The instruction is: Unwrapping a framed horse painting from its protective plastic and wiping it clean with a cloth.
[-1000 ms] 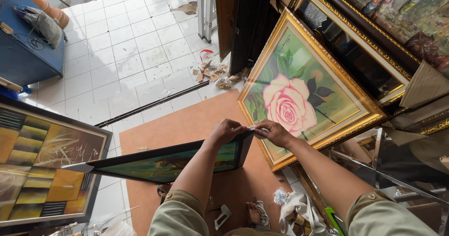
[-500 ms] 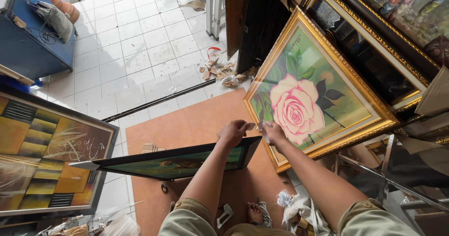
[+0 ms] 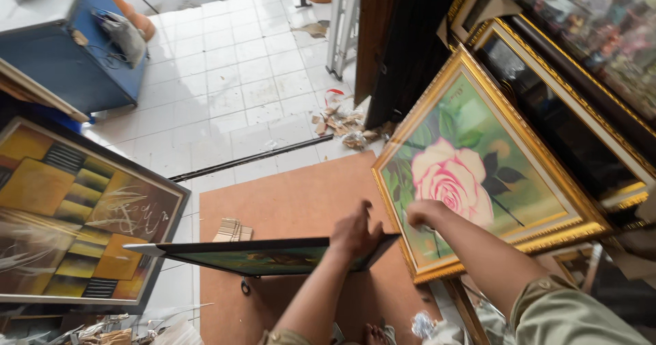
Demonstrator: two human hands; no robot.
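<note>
1. Hands meet at one corner of the dark-framed picture [image 3: 273, 255]; your left hand [image 3: 355, 232] lies over its near end, grip pressed down on the top edge; the frame sits nearly flat, seen edge-on, above the brown board [image 3: 287, 201] on the tiled floor [image 3: 239, 78].
2. Your right hand [image 3: 425, 212] sits just beside that corner, curled; whether its grip pinches the frame, you cannot tell from here.
3. Both hands at one end leave the far end unsupported; judged a levering hold.
4. Rose painting [image 3: 471, 181] in its gold frame leans just beyond, near your right hand; abstract painting [image 3: 75, 215] stands well apart to the left.
</note>
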